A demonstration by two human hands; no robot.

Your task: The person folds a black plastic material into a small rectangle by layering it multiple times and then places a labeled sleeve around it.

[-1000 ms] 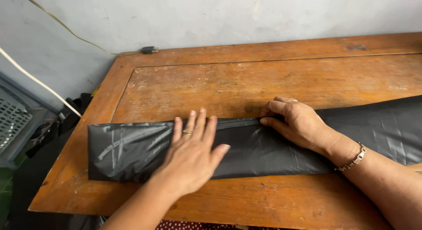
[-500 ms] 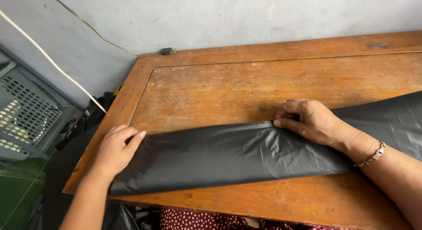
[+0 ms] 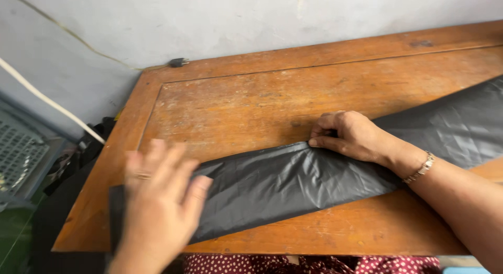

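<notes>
Black plastic sheet (image 3: 272, 185) lies under left hand (image 3: 157, 200) and right hand (image 3: 351, 135).

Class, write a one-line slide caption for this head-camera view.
Two bare hands, left and right, press a long folded black plastic sheet flat on a worn wooden table.

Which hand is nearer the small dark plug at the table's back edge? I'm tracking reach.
Right. The right hand presses the black plastic sheet mid-table, closer to the plug. The left hand, blurred, is over the sheet's end near the front edge.
</notes>
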